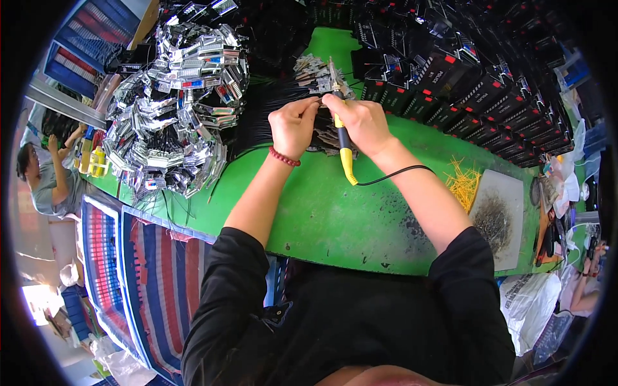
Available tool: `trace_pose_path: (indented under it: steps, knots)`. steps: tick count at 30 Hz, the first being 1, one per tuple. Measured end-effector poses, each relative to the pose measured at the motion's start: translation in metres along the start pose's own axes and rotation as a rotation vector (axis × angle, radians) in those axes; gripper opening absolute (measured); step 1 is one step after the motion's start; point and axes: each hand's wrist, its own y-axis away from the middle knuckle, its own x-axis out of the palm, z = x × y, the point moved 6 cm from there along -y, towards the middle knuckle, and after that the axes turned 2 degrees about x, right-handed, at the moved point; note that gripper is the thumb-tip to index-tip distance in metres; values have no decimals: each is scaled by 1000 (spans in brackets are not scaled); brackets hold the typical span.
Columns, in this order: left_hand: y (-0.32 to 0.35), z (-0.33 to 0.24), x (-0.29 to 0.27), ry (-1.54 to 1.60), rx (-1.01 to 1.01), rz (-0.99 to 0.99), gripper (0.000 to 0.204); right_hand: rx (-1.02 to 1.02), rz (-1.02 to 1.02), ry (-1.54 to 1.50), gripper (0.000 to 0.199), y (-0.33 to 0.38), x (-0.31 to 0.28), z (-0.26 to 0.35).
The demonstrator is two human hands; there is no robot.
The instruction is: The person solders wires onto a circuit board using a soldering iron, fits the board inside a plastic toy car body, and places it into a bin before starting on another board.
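**Green bench, soldering iron on wired parts**

Green table top (pixel 335 212) fills the middle of my view, scorched dark near its front edge. My right hand (pixel 364 122) is wrapped tight around a soldering iron (pixel 342 138), yellow and black handle, tip pointing away from me; its black cord (pixel 399 172) loops off over my right forearm. My left hand (pixel 293 125) is pinched narrow on a small metal part with black wires, just left of the iron tip; what exactly the fingertips hold is too small for me to tell. Both hands touch each other over a bundle of black wires (pixel 264 109) that fans left toward a big heap of shiny silver parts (pixel 177 103) on the bench. A red bead bracelet (pixel 284 157) sits on my left wrist. Behind the hands, more small metal pieces (pixel 312 67) lie in a cluster. Rows of black boxes with red marks (pixel 476 96) stack along the far right. A scatter of yellow wire bits (pixel 465 183) lies beside a grey mat with dark debris (pixel 499 219) on the right. Another person (pixel 48 177) sits at far left
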Motion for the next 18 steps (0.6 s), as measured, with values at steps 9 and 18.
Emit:
trace_pose_path:
  steps: [9, 18]
  knots:
    - [-7, -20, -22, 149, 20, -102, 6, -136, 176, 130, 20, 10, -25, -7]
    - [74, -168, 4, 45, 736, 169, 29, 790, -89, -1036, 23, 109, -112, 30]
